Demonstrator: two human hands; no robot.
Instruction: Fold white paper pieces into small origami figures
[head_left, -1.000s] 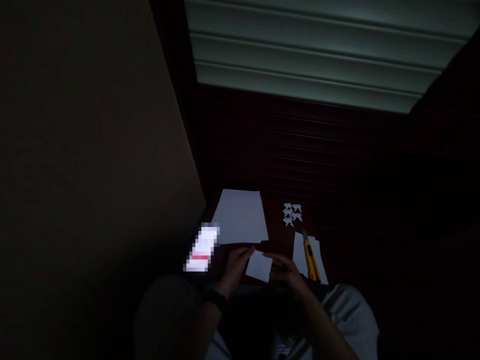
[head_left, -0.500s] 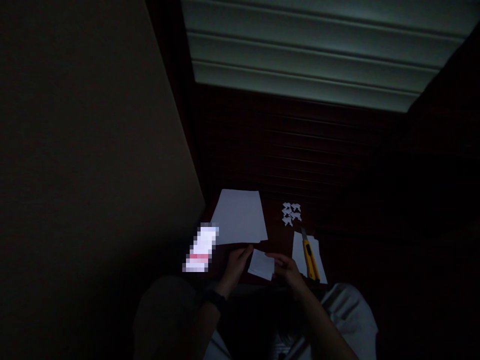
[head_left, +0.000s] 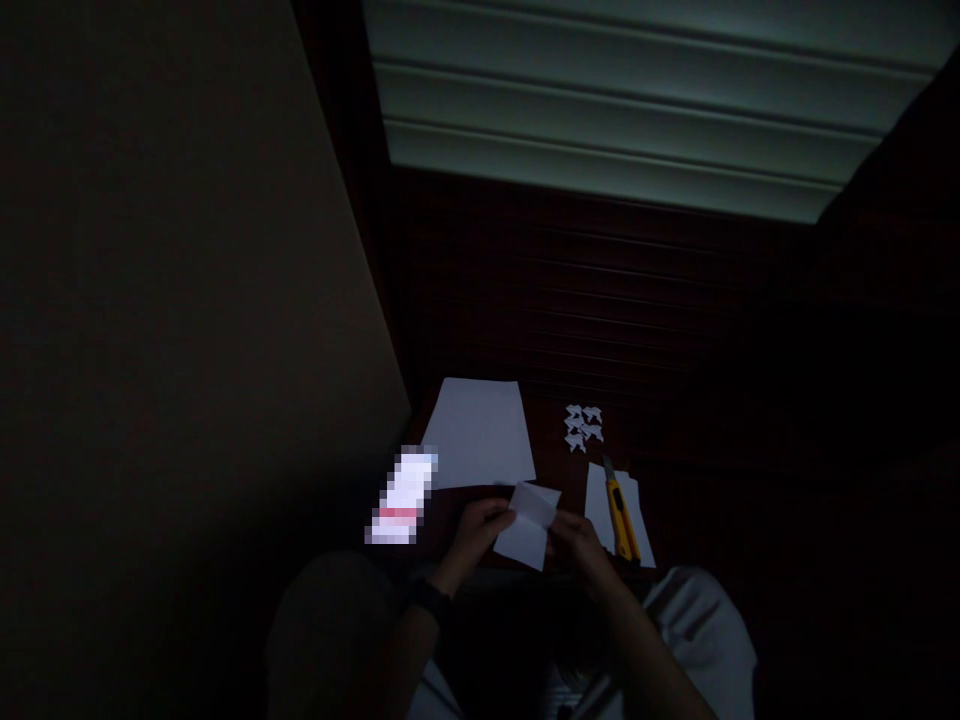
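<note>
A small white sheet of paper [head_left: 523, 542] with a crease across it is held over the near edge of the dark table. My left hand [head_left: 478, 528] pinches its left edge, with a dark band on that wrist. On the other side, my right hand [head_left: 574, 540] grips the right edge, its fingertips partly behind the sheet. The upper part of the paper tilts away from the lower part along the crease. Beyond my hands lie several small folded paper pieces [head_left: 583, 427], grouped together.
A stack of larger white sheets [head_left: 480, 430] lies at the back left, beside a bright, pixelated phone-like screen [head_left: 403, 498]. To the right, a yellow box cutter [head_left: 621, 520] rests on smaller white papers [head_left: 598, 505]. A wall [head_left: 225, 300] rises at the left.
The paper has opened out along its crease, so it now reaches farther up and down. Both hands have shifted slightly at its edges and still hold it.
</note>
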